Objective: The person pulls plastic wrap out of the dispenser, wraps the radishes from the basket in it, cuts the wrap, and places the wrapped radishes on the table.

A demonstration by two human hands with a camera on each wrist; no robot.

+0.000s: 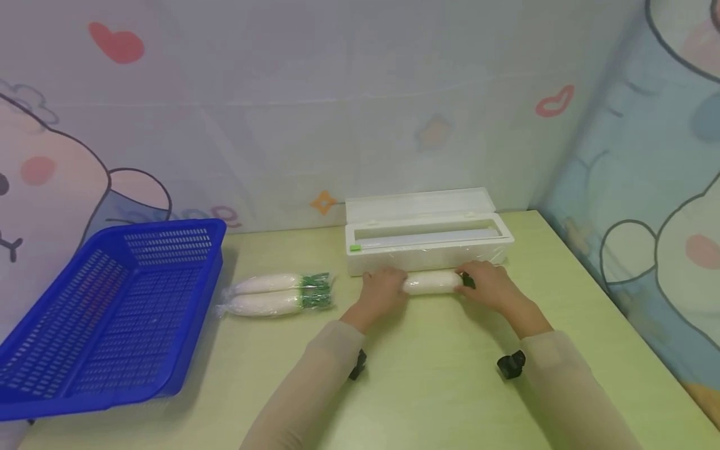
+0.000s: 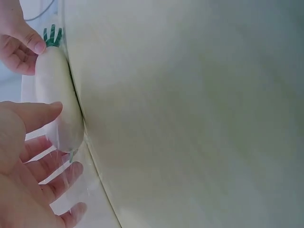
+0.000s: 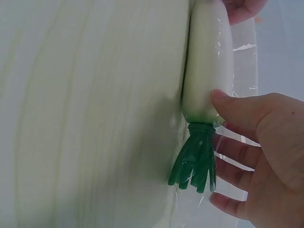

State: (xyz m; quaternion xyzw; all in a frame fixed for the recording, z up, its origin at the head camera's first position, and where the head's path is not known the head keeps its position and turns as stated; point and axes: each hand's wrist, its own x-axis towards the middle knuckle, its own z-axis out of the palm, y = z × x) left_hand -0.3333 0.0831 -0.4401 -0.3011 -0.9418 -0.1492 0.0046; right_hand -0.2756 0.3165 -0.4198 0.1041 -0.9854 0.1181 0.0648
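Note:
A white radish [image 1: 432,282] with green leaf stubs lies crosswise on the table, on clear plastic film, just before a white cling film box [image 1: 430,255]. My left hand [image 1: 384,290] holds its tapered end, thumb on the near side and fingers beyond it. At the leafy end, my right hand [image 1: 490,286] grips it the same way; the green stubs [image 3: 194,159] show beside the fingers in the right wrist view. Film [image 3: 244,66] stretches behind the radish towards the box, whose lid [image 1: 420,205] stands raised. Inside the box lies a white strip with a green slider [image 1: 355,248].
Two film-wrapped white radishes [image 1: 264,292] lie side by side left of my hands. A blue plastic basket [image 1: 174,356] stands at the far left. Behind the table [image 1: 433,387] hangs a printed cloth [image 1: 281,125], and another printed cloth borders the right side.

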